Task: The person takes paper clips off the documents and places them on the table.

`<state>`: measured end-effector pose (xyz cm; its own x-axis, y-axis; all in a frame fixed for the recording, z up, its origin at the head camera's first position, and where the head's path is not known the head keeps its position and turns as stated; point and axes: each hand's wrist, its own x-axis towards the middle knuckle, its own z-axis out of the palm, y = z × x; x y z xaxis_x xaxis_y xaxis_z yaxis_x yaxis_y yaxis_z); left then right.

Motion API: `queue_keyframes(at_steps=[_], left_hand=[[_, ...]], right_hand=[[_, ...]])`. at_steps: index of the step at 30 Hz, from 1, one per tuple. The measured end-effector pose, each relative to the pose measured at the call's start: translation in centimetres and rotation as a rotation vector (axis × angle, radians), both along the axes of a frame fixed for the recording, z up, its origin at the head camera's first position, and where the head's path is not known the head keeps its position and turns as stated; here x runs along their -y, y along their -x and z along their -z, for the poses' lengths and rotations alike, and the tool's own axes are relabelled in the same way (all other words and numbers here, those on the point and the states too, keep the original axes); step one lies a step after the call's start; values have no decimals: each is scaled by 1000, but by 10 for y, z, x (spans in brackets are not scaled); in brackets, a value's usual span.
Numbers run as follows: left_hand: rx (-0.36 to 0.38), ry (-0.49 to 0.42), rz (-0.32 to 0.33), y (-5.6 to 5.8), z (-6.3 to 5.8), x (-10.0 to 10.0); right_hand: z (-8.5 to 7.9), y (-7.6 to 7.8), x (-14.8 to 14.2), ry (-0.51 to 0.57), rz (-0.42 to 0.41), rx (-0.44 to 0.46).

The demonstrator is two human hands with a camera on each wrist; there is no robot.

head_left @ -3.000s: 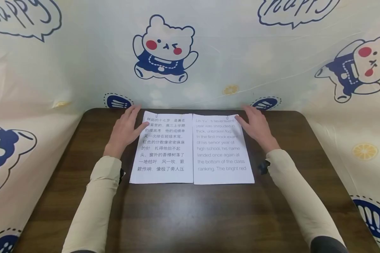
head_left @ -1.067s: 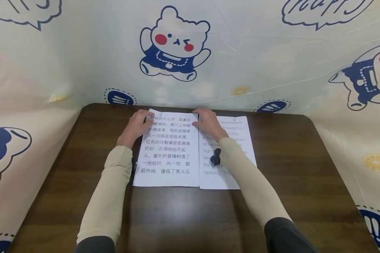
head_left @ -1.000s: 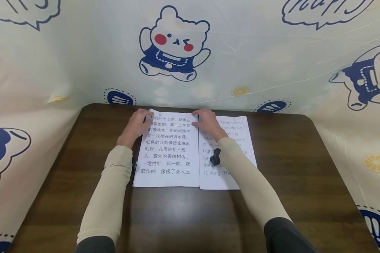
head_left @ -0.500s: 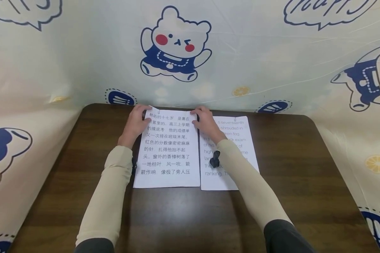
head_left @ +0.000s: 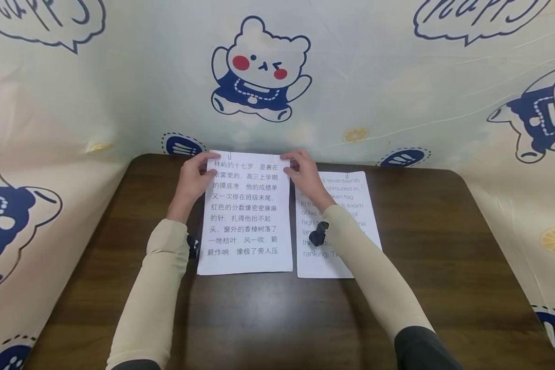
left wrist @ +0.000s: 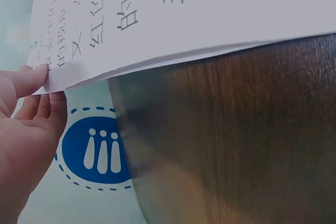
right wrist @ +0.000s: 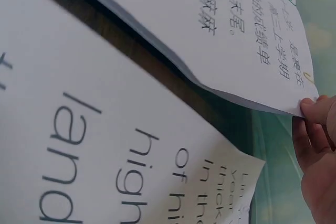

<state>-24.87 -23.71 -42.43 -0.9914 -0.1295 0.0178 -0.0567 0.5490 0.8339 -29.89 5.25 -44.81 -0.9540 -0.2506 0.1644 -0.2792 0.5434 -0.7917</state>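
Observation:
A stack of paper [head_left: 245,216] printed with Chinese text has its far edge raised off the table. At its far left corner my left hand [head_left: 193,177] pinches the sheets, thumb on top and fingers beneath, as the left wrist view shows. My right hand [head_left: 305,177] pinches the far right corner the same way. Paper clips, one green [right wrist: 290,0] and one yellow [right wrist: 308,77], sit on the far edge. To the right a second stack with English text [head_left: 326,264] lies flat, partly covered by my right forearm.
The brown wooden table [head_left: 254,324] runs under both stacks. Behind it hangs a pale curtain [head_left: 351,77] with cartoon bears, close to the table's far edge. Small dark devices [head_left: 319,234] are strapped at the wrists.
My right hand has crossed from the English stack to the Chinese stack's right corner. Both hands have since lifted that stack's far edge, and a gap shows between the stacks.

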Motion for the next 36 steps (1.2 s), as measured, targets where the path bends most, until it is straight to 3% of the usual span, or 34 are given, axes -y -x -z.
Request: queue_keyframes(at_steps=[8,14,24,36], left_hand=[[-64,-47,15,-5,-4,-1],[-62,-132,4,-11,-9,-6],[-54,-248,-9,-16,-12,-9],[-93,-303,-32,-18,-12,-10]], right_hand=[[-8,-7,-7,104,31,64],[-13,-10,-15,171,40,114],[-22,-15,-21,191,-13,127],[-36,-13,-16,200,-120,27]])
